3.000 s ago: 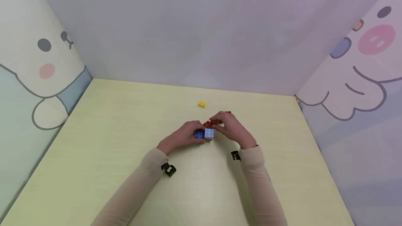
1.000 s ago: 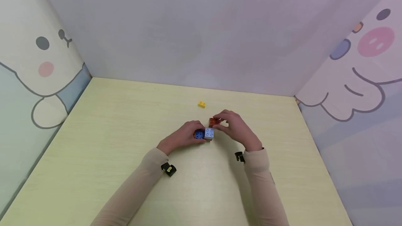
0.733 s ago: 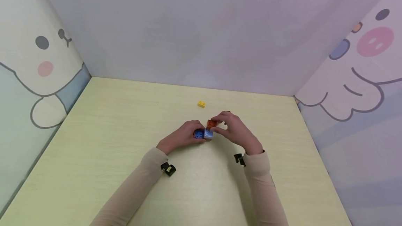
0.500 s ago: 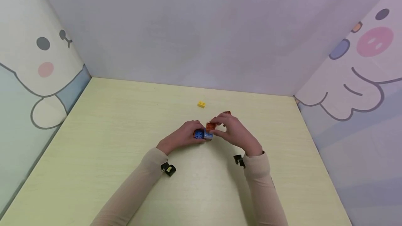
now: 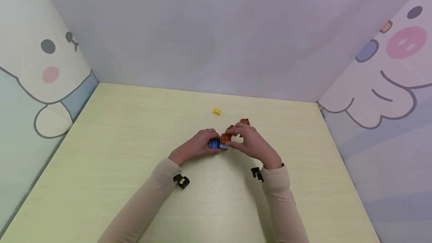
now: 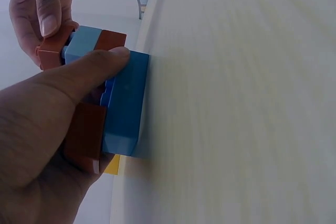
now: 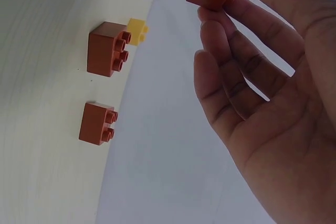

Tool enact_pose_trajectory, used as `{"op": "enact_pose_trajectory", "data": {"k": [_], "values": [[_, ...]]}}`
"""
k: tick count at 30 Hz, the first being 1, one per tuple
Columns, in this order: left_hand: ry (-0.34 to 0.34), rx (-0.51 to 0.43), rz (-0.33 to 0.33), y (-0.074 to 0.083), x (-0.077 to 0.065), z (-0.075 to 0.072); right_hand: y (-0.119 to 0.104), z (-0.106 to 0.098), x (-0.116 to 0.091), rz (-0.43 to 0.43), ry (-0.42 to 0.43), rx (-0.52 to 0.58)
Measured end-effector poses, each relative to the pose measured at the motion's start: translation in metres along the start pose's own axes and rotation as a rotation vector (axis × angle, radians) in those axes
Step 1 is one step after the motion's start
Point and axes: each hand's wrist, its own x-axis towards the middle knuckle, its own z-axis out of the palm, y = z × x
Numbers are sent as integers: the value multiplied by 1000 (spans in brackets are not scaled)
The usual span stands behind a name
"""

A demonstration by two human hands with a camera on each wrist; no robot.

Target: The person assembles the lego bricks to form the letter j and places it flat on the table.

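My left hand [image 5: 199, 144] grips a built stack of toy bricks on the table. Its base is a blue brick [image 6: 128, 103], with a reddish-brown brick [image 6: 86, 135] on one end. On the other end, another reddish-brown brick [image 6: 113, 39] carries a light blue brick [image 6: 83, 41]. My right hand [image 5: 249, 140] pinches an orange-brown brick [image 5: 225, 138] on top of the light blue one. In the left wrist view, light blue studs show in a narrow gap below that pinched brick [image 6: 54, 51]. Fingers hide part of the stack.
Two loose reddish-brown bricks stand beyond my right hand, a larger one [image 7: 104, 50] and a smaller one [image 7: 95, 123]. A yellow brick [image 5: 217, 111] lies farther back on the pale table [image 5: 152, 123]. Walls with cartoon animals rise at the back and sides.
My right hand took the orange-brown brick from beside the stack and brought it left and nearer, onto the light blue brick. My left hand has kept its grip in place.
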Motion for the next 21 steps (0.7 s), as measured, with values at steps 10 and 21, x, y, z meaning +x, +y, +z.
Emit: {"op": "enact_pose_trajectory", "data": {"k": [10, 21], "values": [[-1, -1, 0, 2, 1, 0, -1, -2, -1, -14, -12, -6], [2, -4, -3, 10, -2, 1, -5, -5, -3, -34, -34, -40]]}}
